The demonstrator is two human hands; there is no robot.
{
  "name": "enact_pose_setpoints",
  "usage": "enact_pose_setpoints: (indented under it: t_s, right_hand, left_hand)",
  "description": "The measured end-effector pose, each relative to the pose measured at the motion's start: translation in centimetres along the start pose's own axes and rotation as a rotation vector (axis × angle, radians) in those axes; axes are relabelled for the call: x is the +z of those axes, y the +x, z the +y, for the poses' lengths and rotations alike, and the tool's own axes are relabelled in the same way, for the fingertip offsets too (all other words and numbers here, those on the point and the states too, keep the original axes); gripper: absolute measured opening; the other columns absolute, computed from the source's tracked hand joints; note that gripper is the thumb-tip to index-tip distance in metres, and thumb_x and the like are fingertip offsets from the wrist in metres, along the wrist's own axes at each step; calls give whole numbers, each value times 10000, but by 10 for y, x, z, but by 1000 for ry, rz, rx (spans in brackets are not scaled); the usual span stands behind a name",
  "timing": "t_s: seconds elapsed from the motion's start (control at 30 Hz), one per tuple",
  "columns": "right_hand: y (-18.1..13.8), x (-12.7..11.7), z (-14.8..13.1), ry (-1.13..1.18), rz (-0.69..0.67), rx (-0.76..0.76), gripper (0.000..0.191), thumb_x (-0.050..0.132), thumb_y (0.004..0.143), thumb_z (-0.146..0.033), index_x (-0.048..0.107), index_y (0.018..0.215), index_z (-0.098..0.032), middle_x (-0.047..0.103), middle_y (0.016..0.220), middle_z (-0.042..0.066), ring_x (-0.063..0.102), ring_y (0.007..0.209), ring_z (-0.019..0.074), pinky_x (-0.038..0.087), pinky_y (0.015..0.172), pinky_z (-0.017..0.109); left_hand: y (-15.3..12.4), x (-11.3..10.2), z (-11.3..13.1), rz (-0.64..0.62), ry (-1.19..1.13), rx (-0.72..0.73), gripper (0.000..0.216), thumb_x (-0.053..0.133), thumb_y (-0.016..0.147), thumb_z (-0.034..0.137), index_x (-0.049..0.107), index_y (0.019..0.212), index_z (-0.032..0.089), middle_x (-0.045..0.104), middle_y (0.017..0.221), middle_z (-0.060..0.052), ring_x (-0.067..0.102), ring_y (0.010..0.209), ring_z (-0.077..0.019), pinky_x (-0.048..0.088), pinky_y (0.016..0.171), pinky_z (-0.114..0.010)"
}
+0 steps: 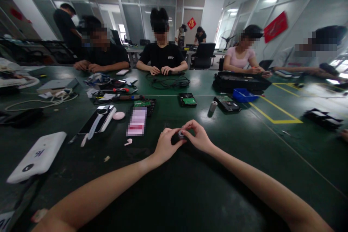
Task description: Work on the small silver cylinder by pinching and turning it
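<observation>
My left hand (165, 145) and my right hand (198, 136) meet above the dark green table (190, 188), near its middle. Both pinch a small round silvery part (181, 134) between their fingertips. The fingers of each hand curl around it, and most of the part is hidden by them. A small grey cylinder (212, 108) stands on the table beyond my hands. A small pink piece (128, 142) lies to the left of my left hand.
A white device (38, 156) lies at the near left. Further left are a phone (98, 119), a pink round pad (119, 115) and tools. Circuit boards (187, 100), a blue tray (243, 95) and a black case (239, 81) lie beyond. Several people sit across the table.
</observation>
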State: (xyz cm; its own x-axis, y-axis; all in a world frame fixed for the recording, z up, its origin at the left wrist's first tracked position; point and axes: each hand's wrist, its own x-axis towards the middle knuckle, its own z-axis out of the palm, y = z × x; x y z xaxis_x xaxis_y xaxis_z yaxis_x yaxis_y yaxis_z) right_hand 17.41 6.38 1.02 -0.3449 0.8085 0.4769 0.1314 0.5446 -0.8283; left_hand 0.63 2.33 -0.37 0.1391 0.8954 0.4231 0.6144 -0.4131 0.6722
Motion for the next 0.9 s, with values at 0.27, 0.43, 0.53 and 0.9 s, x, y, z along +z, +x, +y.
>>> enact_pose_setpoints:
  t_s: [0.27,0.43,0.53,0.9]
  right_hand:
    - [-5,-10,-5,104,-15,71,362,399,942,-483,588,1009,-181,671,1013,85,623,1017,203,458,929,358]
    - [-1,-14,-6,106,161,77,248,457,927,-440,521,942,-200,673,690,17,665,811,182,492,849,358]
    - [-2,-11,-12,28,27,50,247,606,844,-393,551,989,-201,692,944,57,655,912,184,478,901,365]
    - [8,-3,-17,101,47,92,306,688,763,-352,422,738,-202,706,771,49,700,779,201,547,767,365]
  left_hand:
    - [0,-1,2,-8,-2,15,385,720,754,350,626,1109,234,624,970,-48,568,929,-228,467,834,-366]
    - [0,-2,1,-14,10,11,382,720,759,344,615,1113,246,622,973,-48,566,934,-229,465,838,-373]
    - [0,-1,0,-7,6,0,375,718,757,357,625,1100,235,614,948,-51,570,921,-231,476,823,-371]
    - [1,-3,4,1,-27,2,376,728,749,332,631,1098,231,633,950,-52,576,917,-227,481,814,-361]
